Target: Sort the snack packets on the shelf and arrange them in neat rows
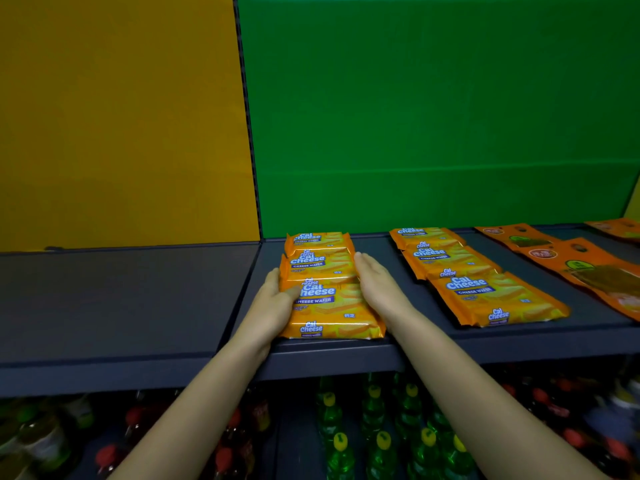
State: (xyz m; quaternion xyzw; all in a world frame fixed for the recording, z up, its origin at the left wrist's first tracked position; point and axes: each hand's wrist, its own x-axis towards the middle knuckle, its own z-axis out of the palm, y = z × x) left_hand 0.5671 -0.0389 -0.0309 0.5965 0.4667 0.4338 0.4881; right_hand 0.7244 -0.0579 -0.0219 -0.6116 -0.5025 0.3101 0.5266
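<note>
Both my forearms reach forward over the near edge of the dark shelf (138, 299). My left hand (273, 299) lies flat against the left side of a row of overlapping Cal Cheese wafer packets (322, 271), fingers straight and pressed together, thumb resting on top of the nearest packet. My right hand (377, 282) stands on edge against the row's right side, fingers straight and together, pointing far. A second row of the same packets (467, 275) lies to the right, orange pouches (571, 265) beyond it.
</note>
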